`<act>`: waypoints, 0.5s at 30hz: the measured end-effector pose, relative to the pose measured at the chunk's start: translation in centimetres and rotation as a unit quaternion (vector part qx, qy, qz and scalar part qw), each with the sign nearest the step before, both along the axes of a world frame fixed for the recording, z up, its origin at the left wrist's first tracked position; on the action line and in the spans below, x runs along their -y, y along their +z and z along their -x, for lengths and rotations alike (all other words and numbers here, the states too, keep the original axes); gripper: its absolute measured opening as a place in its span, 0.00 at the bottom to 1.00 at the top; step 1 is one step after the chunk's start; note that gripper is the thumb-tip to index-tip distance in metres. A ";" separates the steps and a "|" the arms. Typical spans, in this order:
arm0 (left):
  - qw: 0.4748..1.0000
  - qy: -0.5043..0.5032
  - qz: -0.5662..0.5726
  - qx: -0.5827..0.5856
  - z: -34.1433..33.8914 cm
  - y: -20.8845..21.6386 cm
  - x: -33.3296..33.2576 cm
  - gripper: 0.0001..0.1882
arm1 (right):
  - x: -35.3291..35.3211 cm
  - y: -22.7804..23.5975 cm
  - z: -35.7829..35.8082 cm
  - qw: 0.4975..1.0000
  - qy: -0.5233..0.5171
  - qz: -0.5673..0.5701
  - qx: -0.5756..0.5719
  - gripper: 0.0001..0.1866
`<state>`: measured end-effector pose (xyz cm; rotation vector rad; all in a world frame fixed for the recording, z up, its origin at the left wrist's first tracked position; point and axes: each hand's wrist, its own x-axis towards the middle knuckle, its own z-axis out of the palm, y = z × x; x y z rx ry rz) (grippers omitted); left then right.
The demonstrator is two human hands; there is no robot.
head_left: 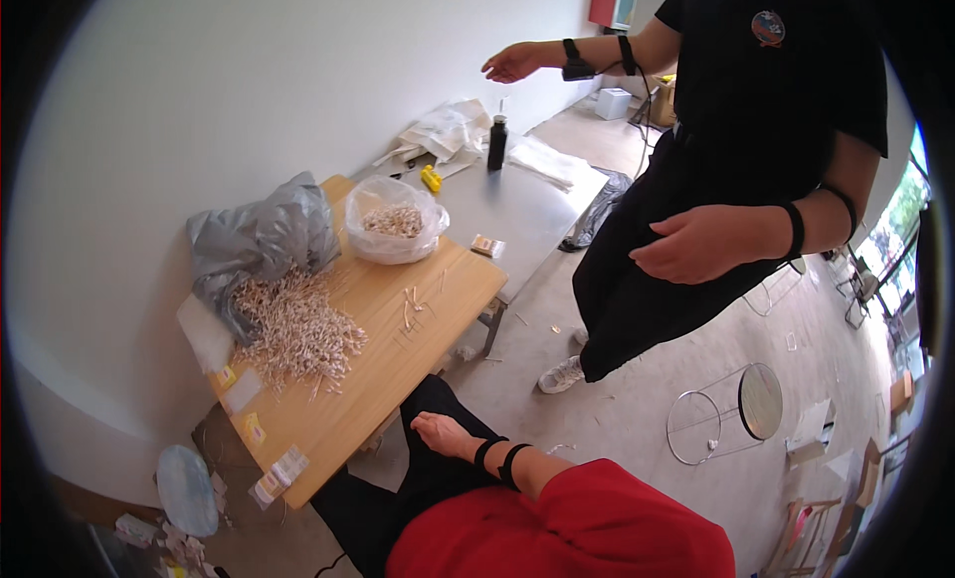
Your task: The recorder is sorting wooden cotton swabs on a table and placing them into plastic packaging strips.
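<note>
My right hand [443, 434] rests on my dark-trousered thigh beside the wooden tabletop's near edge, fingers curled together with nothing visible in them. My left hand is out of view. On the wooden tabletop [418, 314] lies a large heap of cotton swabs [303, 334], spilling from a grey plastic bag [264, 230]. Behind it, a clear plastic bag [363, 240] stands open with more swabs inside. Several loose swabs [413, 304] lie apart to the right of the heap. A small package [281, 477] sits at the table's near left corner.
A co-worker in black [766, 110] stands at the right, both hands in the air. The adjoining metal table [527, 205] carries a black bottle [497, 143], a yellow object [430, 178] and a small packet [487, 246]. A round stool [758, 402] lies tipped on the floor.
</note>
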<state>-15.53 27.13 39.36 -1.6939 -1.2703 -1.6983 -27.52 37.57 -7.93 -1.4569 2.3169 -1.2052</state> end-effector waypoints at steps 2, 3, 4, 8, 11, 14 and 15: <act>1.000 0.014 -0.004 0.003 -0.8 -0.1 0.4 0.07 | 0.2 -0.2 0.1 1.000 -0.003 0.015 -0.013 0.08; 1.000 0.021 -0.005 0.004 -1.2 -0.2 0.7 0.07 | 0.3 -0.3 0.1 1.000 0.006 0.014 -0.011 0.08; 1.000 0.028 -0.006 0.005 -1.6 -0.2 0.9 0.07 | 0.2 -0.3 0.1 1.000 0.002 0.022 -0.010 0.07; 0.998 0.066 -0.002 0.007 -3.9 0.0 2.1 0.08 | 0.1 0.4 -0.4 1.000 -0.016 -0.016 0.014 0.06; 0.996 0.089 -0.001 0.002 -5.2 0.1 2.5 0.08 | -0.1 0.1 -0.3 1.000 -0.010 -0.021 0.019 0.06; 0.994 0.110 -0.002 -0.002 -6.3 0.2 2.7 0.09 | 0.0 0.1 -0.3 1.000 -0.004 -0.012 0.019 0.06; 0.993 0.115 -0.003 0.000 -6.8 0.2 2.8 0.09 | 0.0 0.2 -0.4 1.000 -0.009 -0.007 0.018 0.06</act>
